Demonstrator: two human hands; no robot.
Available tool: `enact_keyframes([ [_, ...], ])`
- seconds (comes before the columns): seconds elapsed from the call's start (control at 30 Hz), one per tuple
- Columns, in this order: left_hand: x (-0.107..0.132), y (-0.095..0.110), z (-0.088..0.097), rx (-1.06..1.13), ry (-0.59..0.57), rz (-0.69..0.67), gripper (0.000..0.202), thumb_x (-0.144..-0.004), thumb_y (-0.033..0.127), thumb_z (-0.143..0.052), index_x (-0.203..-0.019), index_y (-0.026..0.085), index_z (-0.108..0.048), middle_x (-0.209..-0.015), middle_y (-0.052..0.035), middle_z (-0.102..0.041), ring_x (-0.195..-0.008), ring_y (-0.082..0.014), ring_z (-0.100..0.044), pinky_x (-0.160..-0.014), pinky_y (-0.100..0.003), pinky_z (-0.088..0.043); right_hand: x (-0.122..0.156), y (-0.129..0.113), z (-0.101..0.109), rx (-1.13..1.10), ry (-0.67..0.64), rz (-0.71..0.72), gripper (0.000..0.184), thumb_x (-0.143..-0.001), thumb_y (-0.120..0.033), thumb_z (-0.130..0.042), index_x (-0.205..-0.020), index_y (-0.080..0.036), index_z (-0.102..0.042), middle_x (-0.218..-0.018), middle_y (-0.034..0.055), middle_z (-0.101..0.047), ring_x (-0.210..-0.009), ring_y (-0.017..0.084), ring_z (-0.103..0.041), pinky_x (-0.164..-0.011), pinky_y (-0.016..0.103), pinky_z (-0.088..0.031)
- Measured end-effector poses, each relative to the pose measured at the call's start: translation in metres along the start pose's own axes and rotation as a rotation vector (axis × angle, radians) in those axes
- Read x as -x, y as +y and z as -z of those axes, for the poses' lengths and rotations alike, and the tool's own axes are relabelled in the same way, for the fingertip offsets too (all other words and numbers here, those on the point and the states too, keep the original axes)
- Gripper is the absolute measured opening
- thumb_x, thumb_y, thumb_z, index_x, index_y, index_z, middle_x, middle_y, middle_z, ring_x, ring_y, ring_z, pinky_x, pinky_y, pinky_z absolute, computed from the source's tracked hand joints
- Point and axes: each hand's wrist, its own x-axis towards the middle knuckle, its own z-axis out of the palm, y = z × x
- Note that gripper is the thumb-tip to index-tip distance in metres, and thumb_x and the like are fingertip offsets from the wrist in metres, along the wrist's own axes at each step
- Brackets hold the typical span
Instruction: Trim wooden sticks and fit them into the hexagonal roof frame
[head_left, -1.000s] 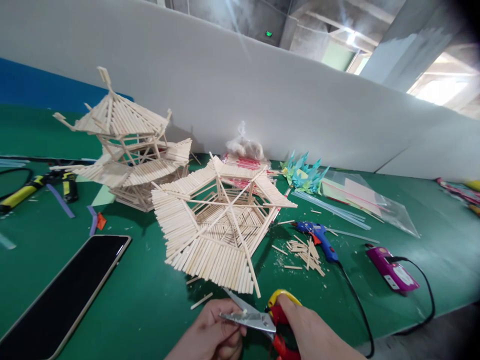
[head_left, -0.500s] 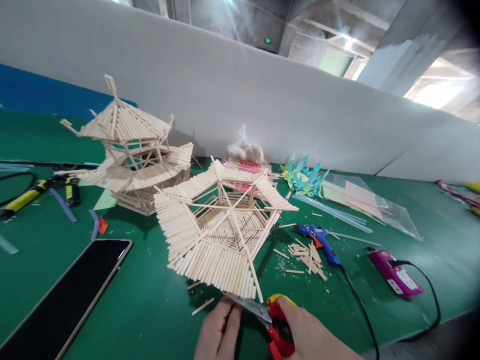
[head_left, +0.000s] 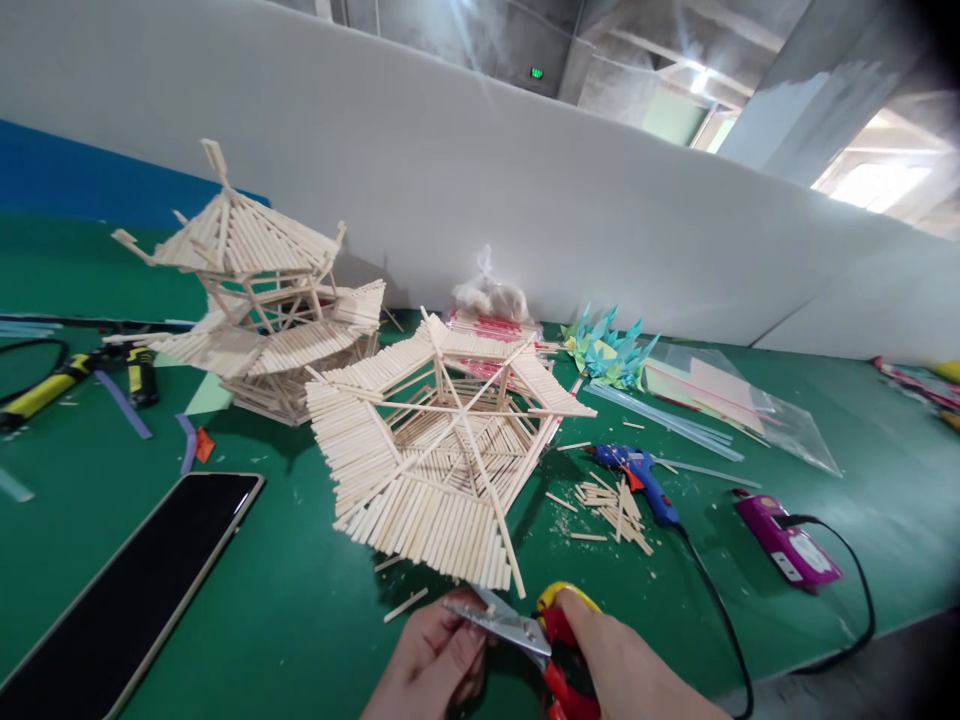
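My right hand grips red and yellow scissors low in the view, blades pointing left. My left hand is closed in a pinch at the blade tips, holding something small that I cannot make out. Just above the hands lies a hexagonal roof built of thin wooden sticks, tilted on the green table. Behind it to the left stands a two-tier stick pagoda.
A dark tablet lies at the front left. A blue glue gun with a black cord, a pile of cut sticks and a purple device sit to the right. Yellow-handled pliers, paper cranes, plastic bags lie further back.
The view shifted slightly. The scissors and both hands stay at the roof's near edge; my left fingers have closed back around the blade tips.
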Motion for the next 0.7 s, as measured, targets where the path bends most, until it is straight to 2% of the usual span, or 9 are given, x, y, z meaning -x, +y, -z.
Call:
enact_keyframes([
  [0.13,-0.0001,0.0047,-0.0057,0.049,0.001,0.026,0.032,-0.069,0.048,-0.065,-0.066,0.016,-0.063,-0.048,0.009,-0.033,-0.043,-0.0071,-0.02,-0.042,-0.022,-0.017,0.0056,-0.0092,0.0063,-0.012,0.049,0.017,0.036,-0.056,-0.023,-0.06,-0.089,-0.014,-0.05,-0.081,0.0116,-0.066,-0.069,0.023,-0.058,-0.06,0.03,-0.041],
  [0.3,-0.0038,0.006,-0.0066,0.058,0.005,0.041,0.032,-0.068,0.046,-0.068,-0.063,0.016,-0.063,-0.047,0.0093,-0.032,-0.043,-0.0067,-0.02,-0.042,-0.022,-0.016,0.0082,-0.0096,0.0076,-0.056,0.098,0.065,0.025,-0.058,-0.023,-0.057,-0.081,-0.019,-0.046,-0.069,0.0036,-0.061,-0.059,0.016,-0.051,-0.053,0.026,-0.037],
  [0.43,-0.0056,0.0052,-0.0052,0.035,0.006,0.039,0.032,-0.068,0.047,-0.067,-0.063,0.015,-0.063,-0.047,0.0088,-0.034,-0.043,-0.0065,-0.02,-0.042,-0.023,-0.015,0.0072,-0.0066,0.0054,-0.109,0.117,0.093,0.023,-0.058,-0.023,-0.059,-0.077,-0.021,-0.045,-0.065,-0.0008,-0.056,-0.056,0.013,-0.046,-0.05,0.023,-0.035],
  [0.7,-0.004,0.0068,-0.0056,-0.077,0.036,0.024,0.036,-0.068,0.05,-0.065,-0.064,0.015,-0.062,-0.051,0.0077,-0.035,-0.047,-0.0078,-0.021,-0.043,-0.024,-0.014,0.0047,-0.0023,0.0014,-0.172,0.083,0.103,0.025,-0.056,-0.023,-0.063,-0.073,-0.02,-0.046,-0.061,-0.0035,-0.051,-0.052,0.011,-0.038,-0.046,0.022,-0.031],
])
